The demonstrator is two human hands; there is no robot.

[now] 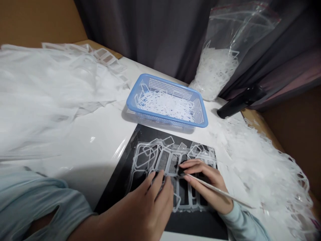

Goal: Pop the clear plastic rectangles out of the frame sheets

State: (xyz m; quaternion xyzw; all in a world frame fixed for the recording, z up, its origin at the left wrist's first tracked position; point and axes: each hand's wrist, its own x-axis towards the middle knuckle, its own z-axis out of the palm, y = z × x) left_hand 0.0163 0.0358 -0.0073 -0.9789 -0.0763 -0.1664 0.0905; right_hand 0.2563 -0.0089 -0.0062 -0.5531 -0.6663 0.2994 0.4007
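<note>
A translucent white plastic sheet of rectangular frames (160,157) lies on a black mat (125,180) in front of me. My left hand (147,201) rests on the sheet's near part, fingers extended and pressing down on it. My right hand (208,185) lies on the sheet to the right, fingers closed round a thin white stick (220,190) whose tip points at a frame near the sheet's middle. Loose cut frames (165,142) sit at the sheet's far edge.
A blue mesh basket (200,117) with white plastic scraps stands behind the mat. A clear bag of scraps (215,70) leans at the back right beside a black handle (238,102). Piles of white plastic webbing lie left (45,97) and right (263,167).
</note>
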